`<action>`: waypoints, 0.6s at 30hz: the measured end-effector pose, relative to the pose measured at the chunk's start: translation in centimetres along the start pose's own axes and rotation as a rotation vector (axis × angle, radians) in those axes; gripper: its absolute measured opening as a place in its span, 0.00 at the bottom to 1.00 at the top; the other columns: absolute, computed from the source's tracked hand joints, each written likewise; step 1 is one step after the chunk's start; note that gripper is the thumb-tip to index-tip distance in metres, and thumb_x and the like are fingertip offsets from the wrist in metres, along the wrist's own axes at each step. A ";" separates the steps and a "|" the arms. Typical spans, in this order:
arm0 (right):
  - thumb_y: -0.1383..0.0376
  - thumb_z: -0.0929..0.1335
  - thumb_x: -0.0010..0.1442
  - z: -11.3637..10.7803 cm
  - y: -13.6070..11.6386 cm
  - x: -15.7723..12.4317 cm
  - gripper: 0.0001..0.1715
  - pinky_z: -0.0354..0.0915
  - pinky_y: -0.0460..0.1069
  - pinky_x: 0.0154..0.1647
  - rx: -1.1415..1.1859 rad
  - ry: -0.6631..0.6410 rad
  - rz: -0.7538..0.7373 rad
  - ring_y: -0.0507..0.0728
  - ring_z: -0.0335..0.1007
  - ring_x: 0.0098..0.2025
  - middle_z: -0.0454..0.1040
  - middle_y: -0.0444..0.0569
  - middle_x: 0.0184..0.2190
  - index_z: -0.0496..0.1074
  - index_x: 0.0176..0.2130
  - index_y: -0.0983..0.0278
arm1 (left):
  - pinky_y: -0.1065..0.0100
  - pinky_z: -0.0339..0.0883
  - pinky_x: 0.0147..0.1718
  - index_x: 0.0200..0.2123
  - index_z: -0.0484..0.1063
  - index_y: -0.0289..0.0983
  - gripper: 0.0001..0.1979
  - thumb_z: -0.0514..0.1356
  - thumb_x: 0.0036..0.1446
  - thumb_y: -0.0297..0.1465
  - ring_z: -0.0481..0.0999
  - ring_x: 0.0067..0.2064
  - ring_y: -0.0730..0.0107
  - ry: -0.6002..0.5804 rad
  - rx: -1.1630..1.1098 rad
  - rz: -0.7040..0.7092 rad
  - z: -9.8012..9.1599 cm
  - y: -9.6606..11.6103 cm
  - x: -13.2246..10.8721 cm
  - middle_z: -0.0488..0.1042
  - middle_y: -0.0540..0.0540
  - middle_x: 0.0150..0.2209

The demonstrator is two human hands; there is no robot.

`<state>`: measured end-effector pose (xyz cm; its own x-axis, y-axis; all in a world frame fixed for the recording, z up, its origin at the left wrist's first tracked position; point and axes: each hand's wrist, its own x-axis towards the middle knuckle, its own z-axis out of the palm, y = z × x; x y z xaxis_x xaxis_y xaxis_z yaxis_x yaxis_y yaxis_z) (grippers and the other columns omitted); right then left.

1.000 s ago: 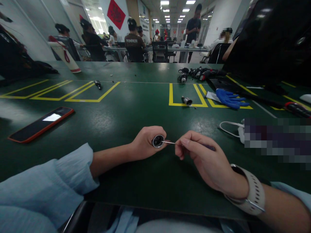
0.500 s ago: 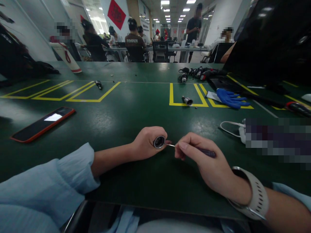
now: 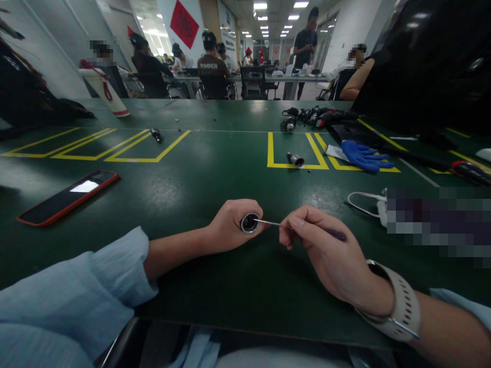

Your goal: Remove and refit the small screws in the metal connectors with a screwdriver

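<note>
A round metal cylinder [image 3: 250,223] with a hollow dark end sits in my left hand [image 3: 226,227], whose fingers wrap round it; the open end faces me. In my right hand [image 3: 324,250] is a thin screwdriver [image 3: 336,234] with a dark handle, held between thumb and fingers. Its slim steel shaft points left, and the tip lies at the mouth of the cylinder. How far the tip reaches inside, I cannot tell. Both hands are just above the green table [image 3: 222,179].
An orange-cased phone [image 3: 69,197] lies at left. Another metal cylinder [image 3: 295,159] lies inside yellow tape beyond my hands, with a blue glove [image 3: 364,155] to its right. A small dark metal part [image 3: 155,134] and a cluster of black tools [image 3: 307,116] lie farther back. People sit beyond.
The screwdriver's tip has moved from the cylinder's right edge to over its opening, and more of the shaft shows. My right hand has shifted slightly right. My left hand stays nearly still.
</note>
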<state>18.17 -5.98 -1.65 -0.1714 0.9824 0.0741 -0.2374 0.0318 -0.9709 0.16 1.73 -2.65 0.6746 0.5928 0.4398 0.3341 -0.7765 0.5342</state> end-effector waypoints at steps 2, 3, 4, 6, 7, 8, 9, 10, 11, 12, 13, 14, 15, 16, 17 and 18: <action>0.64 0.65 0.62 -0.1 0.2 -0.1 0.10 0.62 0.48 0.35 -0.034 -0.015 -0.030 0.52 0.67 0.32 0.71 0.44 0.27 0.71 0.30 0.63 | 0.76 0.57 0.21 0.22 0.62 0.35 0.09 0.59 0.51 0.28 0.64 0.22 0.78 0.003 -0.005 0.008 0.0 0.0 0.0 0.65 0.53 0.21; 0.64 0.65 0.62 -0.1 0.3 -0.1 0.10 0.62 0.48 0.35 -0.049 -0.023 -0.040 0.52 0.67 0.33 0.71 0.44 0.28 0.71 0.30 0.63 | 0.76 0.57 0.21 0.22 0.62 0.35 0.09 0.59 0.51 0.28 0.64 0.22 0.78 0.003 -0.008 0.013 0.0 0.0 0.0 0.65 0.53 0.21; 0.64 0.65 0.62 -0.1 0.3 -0.1 0.09 0.62 0.48 0.36 -0.060 -0.030 -0.046 0.52 0.67 0.33 0.71 0.44 0.28 0.71 0.30 0.63 | 0.76 0.57 0.21 0.22 0.62 0.35 0.09 0.59 0.51 0.28 0.64 0.22 0.78 0.004 -0.011 0.018 0.0 0.0 0.0 0.65 0.53 0.20; 0.64 0.65 0.62 0.1 0.3 -0.1 0.09 0.62 0.48 0.36 -0.057 -0.040 -0.045 0.52 0.66 0.33 0.71 0.44 0.28 0.71 0.31 0.63 | 0.76 0.57 0.21 0.22 0.62 0.35 0.09 0.59 0.51 0.28 0.64 0.22 0.78 0.005 -0.018 0.021 0.0 0.0 0.0 0.65 0.53 0.20; 0.63 0.65 0.62 0.2 0.3 -0.1 0.09 0.62 0.48 0.36 -0.041 -0.040 -0.035 0.52 0.66 0.33 0.71 0.44 0.28 0.71 0.31 0.63 | 0.75 0.57 0.21 0.22 0.62 0.35 0.09 0.59 0.51 0.28 0.64 0.22 0.78 0.005 -0.020 0.018 0.0 0.0 0.0 0.65 0.53 0.20; 0.64 0.65 0.62 0.3 0.3 -0.1 0.09 0.62 0.48 0.36 -0.019 -0.036 -0.020 0.52 0.66 0.33 0.71 0.44 0.28 0.71 0.30 0.63 | 0.75 0.57 0.21 0.22 0.62 0.35 0.09 0.59 0.51 0.28 0.64 0.22 0.78 0.007 -0.024 0.014 -0.1 0.0 0.0 0.65 0.53 0.20; 0.64 0.65 0.62 0.4 0.2 -0.1 0.10 0.62 0.49 0.35 0.008 -0.030 -0.002 0.52 0.66 0.33 0.71 0.44 0.28 0.71 0.30 0.64 | 0.75 0.57 0.21 0.21 0.62 0.35 0.09 0.58 0.51 0.28 0.64 0.22 0.78 0.008 -0.027 0.008 -0.1 0.0 0.0 0.65 0.53 0.20; 0.64 0.65 0.62 0.5 0.2 -0.1 0.10 0.62 0.49 0.35 0.036 -0.022 0.016 0.52 0.66 0.32 0.71 0.45 0.28 0.71 0.30 0.64 | 0.75 0.57 0.21 0.21 0.62 0.35 0.09 0.58 0.51 0.28 0.64 0.22 0.78 0.010 -0.031 0.004 -0.1 0.1 0.0 0.65 0.53 0.20; 0.64 0.65 0.61 0.6 0.2 -0.1 0.10 0.62 0.49 0.35 0.060 -0.016 0.035 0.52 0.66 0.32 0.71 0.45 0.27 0.70 0.29 0.64 | 0.75 0.57 0.21 0.21 0.62 0.35 0.09 0.58 0.50 0.28 0.64 0.22 0.78 0.010 -0.036 0.001 -0.1 0.1 0.0 0.65 0.53 0.20; 0.64 0.65 0.61 0.7 0.2 -0.1 0.10 0.62 0.49 0.35 0.079 -0.011 0.046 0.53 0.66 0.32 0.71 0.45 0.27 0.70 0.29 0.64 | 0.75 0.57 0.21 0.21 0.62 0.35 0.09 0.58 0.50 0.28 0.64 0.22 0.78 0.012 -0.042 0.001 -0.1 0.1 0.0 0.65 0.53 0.20; 0.64 0.65 0.61 0.7 0.2 -0.1 0.10 0.62 0.49 0.35 0.089 -0.009 0.050 0.53 0.66 0.32 0.71 0.45 0.27 0.70 0.29 0.64 | 0.75 0.57 0.22 0.21 0.62 0.35 0.09 0.58 0.50 0.27 0.64 0.22 0.78 0.013 -0.048 0.001 -0.2 0.1 0.0 0.65 0.53 0.20; 0.64 0.65 0.61 0.7 0.2 -0.1 0.10 0.62 0.49 0.36 0.094 -0.008 0.048 0.53 0.66 0.32 0.71 0.45 0.27 0.70 0.29 0.64 | 0.75 0.57 0.22 0.21 0.62 0.35 0.09 0.59 0.50 0.27 0.64 0.22 0.78 0.021 -0.053 0.002 -0.2 0.1 0.0 0.65 0.53 0.20; 0.63 0.66 0.60 0.7 0.2 -0.2 0.09 0.62 0.49 0.36 0.093 -0.008 0.044 0.53 0.66 0.32 0.71 0.45 0.28 0.71 0.29 0.64 | 0.75 0.57 0.22 0.21 0.62 0.35 0.09 0.59 0.50 0.27 0.64 0.22 0.78 0.029 -0.057 0.003 -0.2 0.1 0.0 0.65 0.53 0.20; 0.63 0.66 0.60 0.7 0.2 -0.2 0.09 0.62 0.50 0.36 0.089 -0.010 0.036 0.53 0.66 0.33 0.71 0.45 0.28 0.71 0.29 0.64 | 0.75 0.57 0.22 0.21 0.62 0.35 0.09 0.59 0.50 0.27 0.64 0.22 0.78 0.039 -0.060 0.004 -0.2 0.2 0.0 0.65 0.53 0.20; 0.63 0.66 0.61 0.7 0.3 -0.2 0.09 0.62 0.50 0.37 0.083 -0.013 0.029 0.53 0.66 0.33 0.71 0.45 0.28 0.71 0.30 0.64 | 0.75 0.57 0.22 0.21 0.62 0.35 0.09 0.59 0.50 0.26 0.63 0.22 0.78 0.049 -0.062 0.005 -0.3 0.2 0.0 0.64 0.53 0.20; 0.63 0.66 0.61 0.7 0.3 -0.2 0.09 0.62 0.49 0.37 0.082 -0.017 0.024 0.53 0.66 0.33 0.72 0.45 0.28 0.71 0.30 0.64 | 0.75 0.57 0.21 0.21 0.62 0.35 0.09 0.59 0.50 0.26 0.63 0.22 0.78 0.057 -0.066 0.009 -0.3 0.2 0.0 0.64 0.53 0.20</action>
<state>17.45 -6.28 -1.78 -0.1935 0.9795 0.0558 -0.3104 -0.0071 -0.9506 0.03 1.62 -2.35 0.6384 0.5982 0.4844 0.2828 -0.7675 0.5752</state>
